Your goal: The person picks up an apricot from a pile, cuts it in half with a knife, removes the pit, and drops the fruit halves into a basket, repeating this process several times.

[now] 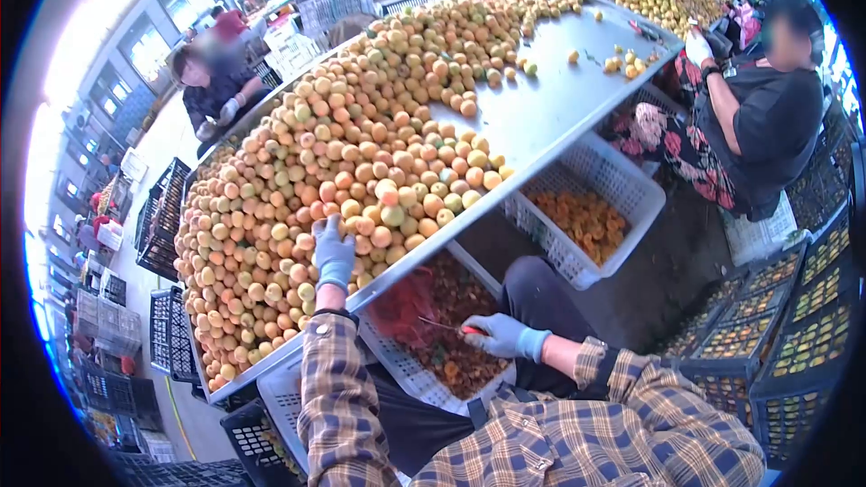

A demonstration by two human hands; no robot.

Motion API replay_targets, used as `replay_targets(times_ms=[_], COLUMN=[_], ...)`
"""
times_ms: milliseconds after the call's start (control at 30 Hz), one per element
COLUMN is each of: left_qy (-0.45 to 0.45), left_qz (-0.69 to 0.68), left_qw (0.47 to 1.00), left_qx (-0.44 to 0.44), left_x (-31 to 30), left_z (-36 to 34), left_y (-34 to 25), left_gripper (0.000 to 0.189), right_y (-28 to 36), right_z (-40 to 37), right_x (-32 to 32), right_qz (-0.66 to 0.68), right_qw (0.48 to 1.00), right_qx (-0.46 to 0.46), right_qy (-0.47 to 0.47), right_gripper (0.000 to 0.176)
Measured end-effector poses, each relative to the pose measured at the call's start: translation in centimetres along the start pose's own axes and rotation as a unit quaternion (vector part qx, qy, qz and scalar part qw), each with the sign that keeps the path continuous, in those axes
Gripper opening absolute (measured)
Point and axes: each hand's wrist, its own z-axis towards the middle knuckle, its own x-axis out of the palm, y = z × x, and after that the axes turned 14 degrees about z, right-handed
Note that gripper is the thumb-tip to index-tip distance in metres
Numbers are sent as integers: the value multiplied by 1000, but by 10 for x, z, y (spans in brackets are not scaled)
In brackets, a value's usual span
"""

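My left hand (334,251), in a grey-blue glove, reaches onto a large heap of apricots (334,140) on a metal table (519,131). Its fingers are stretched out over the fruit at the near edge and touch it; no apricot shows in its grip. In my right hand (507,335), also gloved, is a small knife (471,330) with a red handle, its thin blade pointing left. Below the knife, between my legs, stands a white crate (419,381) with dark orange fruit pieces and a crumpled red mesh bag (403,309) in it.
Another white crate (651,201) of orange fruit halves stands right of my knee. A co-worker (767,117) sits at the right, another person (215,90) across the table. Black crates (803,343) of fruit are stacked at the right, and a black crate (262,442) stands lower left.
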Motion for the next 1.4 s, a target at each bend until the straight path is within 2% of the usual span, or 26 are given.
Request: replay_targets(times_ms=[67,100,133,167,200,233,267,300,333,367,500,567,600,667,700,833,867,967,1033,1067,1167,1300,1367,1400], left_qy=[22,-3,-36,36,100,118,103,169,194,230,251,254,253,258,255,245,241,216,213,213,217,213,215,220], left_qz=[-23,-76,-169,-356,-524,-633,-735,-794,-848,-831,-869,-872,-875,-884,-886,-895,-894,-894,-885,-885,-885,-865,-851,-849], left_qw=[998,996,983,917,801,724,609,473,376,390,292,250,223,208,209,236,246,280,327,326,305,359,408,408], left_qx=[-48,-35,-67,-174,-273,-249,-278,-341,-320,-323,-311,-334,-348,-329,-326,-290,-286,-274,-254,-255,-274,-277,-253,-253], left_x=[0,-1,14,-10,-34,-41,-52,-55,-75,-84,-70,-67,-66,-63,-63,-67,-69,-74,-79,-78,-76,-70,-64,-63], left_z=[9,7,1,-14,-30,-50,-73,-98,-121,-137,-195,-209,-213,-220,-222,-221,-221,-217,-216,-217,-217,-219,-223,-224], left_y=[2,9,21,12,-1,-3,-24,-28,-52,-69,-105,-118,-122,-123,-125,-124,-125,-128,-129,-128,-126,-130,-132,-133], left_gripper=[36,32,25,24,22,18,18,18,23,31,41,39,37,38,38,40,40,41,41,41,42,40,40,40], right_y=[2,-2,-7,9,26,33,36,39,44,56,79,75,79,89,89,103,98,81,81,81,83,74,62,59], right_z=[-1,0,-3,-3,-7,-7,-9,-10,-12,-14,-23,-27,-31,-36,-36,-35,-35,-32,-30,-29,-28,-28,-24,-24], right_x=[-3,-5,-2,-6,-9,-12,-15,-17,-16,-14,0,7,9,14,17,26,28,32,33,34,35,34,33,31], right_qz=[-8,58,126,455,408,391,374,368,363,365,395,287,280,314,327,249,243,49,13,-20,-72,-94,-70,-67], right_qw=[1000,998,991,888,908,916,924,927,928,928,914,956,958,939,931,953,955,994,995,995,992,990,993,992], right_qx=[15,-8,-27,64,88,78,69,72,77,77,84,16,24,127,151,154,151,49,33,15,22,54,26,28], right_qy=[3,-17,-35,11,-35,-33,-31,-23,-17,-19,-35,-53,-55,-54,-56,-80,-77,-89,-91,-96,-97,-95,-96,-100], right_gripper=[30,28,26,23,23,24,26,29,33,33,28,26,26,26,25,25,25,29,28,27,26,26,25,25])
